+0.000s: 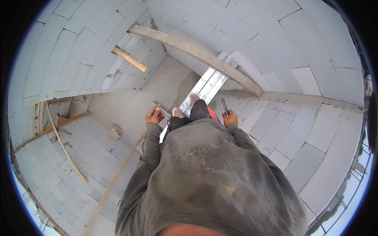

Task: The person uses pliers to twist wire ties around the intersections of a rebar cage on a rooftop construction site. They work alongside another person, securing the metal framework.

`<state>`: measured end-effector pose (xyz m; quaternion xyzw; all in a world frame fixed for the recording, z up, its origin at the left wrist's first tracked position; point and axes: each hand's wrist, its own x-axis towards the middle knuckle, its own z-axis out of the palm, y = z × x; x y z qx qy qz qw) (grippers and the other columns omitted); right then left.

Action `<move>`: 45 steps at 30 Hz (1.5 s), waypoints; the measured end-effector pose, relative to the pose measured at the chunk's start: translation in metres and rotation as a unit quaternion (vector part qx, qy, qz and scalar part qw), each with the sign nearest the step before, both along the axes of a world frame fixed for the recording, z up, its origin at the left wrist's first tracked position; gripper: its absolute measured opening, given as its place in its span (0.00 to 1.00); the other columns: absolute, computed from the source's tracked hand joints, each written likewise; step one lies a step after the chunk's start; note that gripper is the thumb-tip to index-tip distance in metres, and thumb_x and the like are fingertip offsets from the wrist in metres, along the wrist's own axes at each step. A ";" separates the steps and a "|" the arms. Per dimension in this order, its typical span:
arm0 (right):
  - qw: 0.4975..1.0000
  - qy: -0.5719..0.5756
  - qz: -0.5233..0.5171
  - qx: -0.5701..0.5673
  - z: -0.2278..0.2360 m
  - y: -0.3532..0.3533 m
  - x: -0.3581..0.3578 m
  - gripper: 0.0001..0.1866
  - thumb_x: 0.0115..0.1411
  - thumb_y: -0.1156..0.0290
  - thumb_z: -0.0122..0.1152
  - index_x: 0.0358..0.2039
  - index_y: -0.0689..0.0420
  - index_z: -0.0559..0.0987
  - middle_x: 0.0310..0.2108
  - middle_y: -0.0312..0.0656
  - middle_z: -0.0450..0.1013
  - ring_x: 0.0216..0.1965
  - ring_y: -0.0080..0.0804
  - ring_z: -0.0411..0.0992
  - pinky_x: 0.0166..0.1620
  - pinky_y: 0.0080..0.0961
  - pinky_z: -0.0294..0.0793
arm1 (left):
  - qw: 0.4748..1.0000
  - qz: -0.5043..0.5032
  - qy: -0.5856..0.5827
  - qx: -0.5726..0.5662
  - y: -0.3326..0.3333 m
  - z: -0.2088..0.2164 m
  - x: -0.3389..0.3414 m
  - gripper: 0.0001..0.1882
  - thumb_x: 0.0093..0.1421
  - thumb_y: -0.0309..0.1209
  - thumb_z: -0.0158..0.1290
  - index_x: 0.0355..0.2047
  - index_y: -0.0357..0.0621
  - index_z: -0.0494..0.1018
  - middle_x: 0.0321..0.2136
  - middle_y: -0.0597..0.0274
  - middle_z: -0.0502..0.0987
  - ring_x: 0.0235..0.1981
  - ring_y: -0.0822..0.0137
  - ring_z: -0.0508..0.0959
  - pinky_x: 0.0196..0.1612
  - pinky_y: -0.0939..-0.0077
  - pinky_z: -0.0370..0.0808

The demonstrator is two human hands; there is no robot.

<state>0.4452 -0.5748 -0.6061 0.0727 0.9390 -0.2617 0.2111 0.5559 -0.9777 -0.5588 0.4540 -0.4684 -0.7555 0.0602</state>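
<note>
My left hand (155, 115) is raised in front of me at the left, its fingers bent and the fingertips pinched together. Anything between them is too small to make out. On the right side my right hand (230, 118) is closed around a slim dark hand tool (225, 105), whose narrow end points up and away from me. The tool's exact kind does not show. Below my hands, my feet stand on silver metal planks (207, 84). Something red (213, 113) shows beside my right leg.
A concrete beam (197, 53) crosses ahead above the planks. Pale block walls (299, 129) rise around me. A wooden pole (129, 59) juts from the left wall, and long wooden sticks (65, 143) lean at the left. A pale lump or sack (115, 132) lies on the floor far below.
</note>
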 end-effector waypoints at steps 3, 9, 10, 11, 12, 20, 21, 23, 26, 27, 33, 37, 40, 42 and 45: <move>0.999 0.003 0.039 -0.017 0.027 -0.008 -0.003 0.19 0.58 0.57 0.67 0.37 0.62 0.80 0.33 0.59 0.80 0.40 0.60 0.79 0.44 0.46 0.77 | 0.995 -0.028 -0.033 -0.091 -0.021 0.001 -0.028 0.16 0.68 0.35 0.59 0.53 0.45 0.81 0.23 0.66 0.77 0.19 0.75 0.73 0.22 0.77 0.72; 0.993 -0.007 0.114 -0.001 0.054 -0.021 -0.057 0.19 0.60 0.58 0.65 0.46 0.59 0.79 0.37 0.59 0.81 0.42 0.61 0.79 0.47 0.51 0.77 | 0.984 -0.005 -0.023 -0.174 -0.040 -0.027 -0.091 0.17 0.68 0.33 0.57 0.55 0.43 0.80 0.24 0.66 0.77 0.19 0.76 0.72 0.21 0.78 0.69; 0.993 -0.011 0.117 -0.002 0.058 -0.028 -0.069 0.19 0.61 0.58 0.65 0.46 0.58 0.78 0.37 0.58 0.80 0.42 0.61 0.79 0.47 0.51 0.77 | 0.983 -0.007 0.001 -0.185 -0.045 -0.038 -0.101 0.16 0.69 0.31 0.56 0.55 0.42 0.80 0.24 0.65 0.77 0.19 0.76 0.72 0.21 0.78 0.70; 0.993 -0.014 0.120 -0.003 0.058 -0.033 -0.081 0.19 0.61 0.59 0.64 0.46 0.58 0.78 0.37 0.58 0.80 0.42 0.61 0.79 0.46 0.51 0.77 | 0.980 -0.011 0.025 -0.197 -0.044 -0.039 -0.115 0.16 0.69 0.30 0.54 0.55 0.41 0.80 0.25 0.65 0.77 0.19 0.75 0.73 0.22 0.78 0.72; 0.991 -0.006 0.131 -0.015 0.054 -0.037 -0.091 0.20 0.60 0.59 0.65 0.46 0.59 0.78 0.37 0.58 0.80 0.42 0.62 0.78 0.47 0.51 0.77 | 0.982 -0.001 0.029 -0.189 -0.041 -0.040 -0.130 0.16 0.69 0.28 0.53 0.55 0.40 0.79 0.25 0.64 0.78 0.20 0.75 0.74 0.24 0.78 0.73; 0.950 -0.077 0.302 0.009 0.031 -0.042 -0.217 0.17 0.58 0.64 0.65 0.45 0.58 0.75 0.43 0.52 0.79 0.46 0.54 0.78 0.47 0.49 0.78 | 0.984 0.015 -0.072 -0.163 -0.009 -0.036 -0.285 0.15 0.69 0.23 0.52 0.54 0.35 0.79 0.29 0.59 0.80 0.24 0.71 0.79 0.28 0.76 0.81; 0.947 -0.081 0.311 0.008 0.029 -0.039 -0.233 0.17 0.57 0.65 0.65 0.45 0.57 0.75 0.44 0.51 0.79 0.47 0.54 0.79 0.48 0.49 0.79 | 0.982 0.025 -0.076 -0.168 -0.008 -0.052 -0.306 0.15 0.68 0.24 0.52 0.54 0.36 0.78 0.29 0.59 0.80 0.24 0.71 0.79 0.29 0.75 0.81; 0.940 -0.093 0.328 0.019 0.024 -0.032 -0.256 0.17 0.56 0.66 0.64 0.45 0.57 0.75 0.43 0.50 0.79 0.47 0.54 0.78 0.49 0.49 0.79 | 0.979 0.049 -0.086 -0.176 -0.007 -0.091 -0.351 0.16 0.68 0.24 0.54 0.55 0.38 0.78 0.30 0.58 0.80 0.24 0.70 0.79 0.30 0.74 0.82; 0.931 -0.126 0.341 0.035 0.019 -0.016 -0.265 0.16 0.57 0.66 0.64 0.44 0.57 0.74 0.42 0.50 0.78 0.45 0.55 0.78 0.47 0.49 0.78 | 0.976 0.080 -0.083 -0.184 0.004 -0.109 -0.433 0.16 0.67 0.26 0.55 0.54 0.38 0.79 0.32 0.56 0.82 0.25 0.69 0.81 0.30 0.75 0.82; 0.931 -0.138 0.336 0.024 0.020 -0.012 -0.268 0.16 0.57 0.66 0.64 0.44 0.56 0.74 0.41 0.50 0.77 0.44 0.56 0.78 0.47 0.50 0.77 | 0.972 0.078 -0.088 -0.205 0.009 -0.109 -0.461 0.16 0.67 0.26 0.56 0.54 0.39 0.80 0.33 0.56 0.83 0.26 0.69 0.81 0.31 0.76 0.81; 0.929 -0.121 0.350 -0.013 -0.010 0.010 -0.261 0.15 0.57 0.64 0.65 0.40 0.56 0.73 0.36 0.46 0.74 0.38 0.51 0.75 0.44 0.48 0.73 | 0.936 0.114 -0.076 -0.326 0.011 -0.215 -0.576 0.13 0.63 0.28 0.59 0.48 0.43 0.83 0.31 0.57 0.86 0.29 0.69 0.85 0.34 0.75 0.80; 0.944 -0.076 0.317 -0.061 -0.036 0.015 -0.256 0.12 0.57 0.65 0.65 0.37 0.56 0.75 0.32 0.45 0.73 0.34 0.50 0.73 0.37 0.47 0.71 | 0.886 0.096 -0.146 -0.430 0.023 -0.305 -0.612 0.12 0.62 0.33 0.61 0.45 0.53 0.85 0.31 0.59 0.87 0.32 0.64 0.86 0.38 0.69 0.81; 0.950 -0.054 0.298 -0.072 -0.052 0.010 -0.251 0.12 0.53 0.66 0.67 0.35 0.55 0.77 0.29 0.42 0.72 0.31 0.44 0.74 0.35 0.41 0.72 | 0.877 -0.021 -0.210 -0.432 0.059 -0.379 -0.633 0.14 0.60 0.39 0.62 0.46 0.59 0.86 0.31 0.59 0.87 0.29 0.67 0.86 0.40 0.73 0.81; 0.947 -0.046 0.307 -0.078 -0.063 0.016 -0.248 0.12 0.49 0.66 0.66 0.34 0.53 0.78 0.28 0.40 0.72 0.29 0.40 0.74 0.35 0.39 0.72 | 0.900 -0.077 -0.227 -0.364 0.087 -0.439 -0.634 0.14 0.60 0.38 0.62 0.46 0.56 0.85 0.32 0.61 0.87 0.30 0.68 0.86 0.41 0.73 0.81; 0.948 -0.050 0.307 -0.074 -0.075 0.036 -0.234 0.13 0.48 0.64 0.64 0.35 0.53 0.79 0.28 0.38 0.72 0.30 0.39 0.74 0.34 0.39 0.72 | 0.958 -0.122 -0.216 -0.143 0.130 -0.514 -0.634 0.13 0.59 0.37 0.63 0.45 0.57 0.86 0.34 0.60 0.87 0.34 0.61 0.86 0.42 0.70 0.82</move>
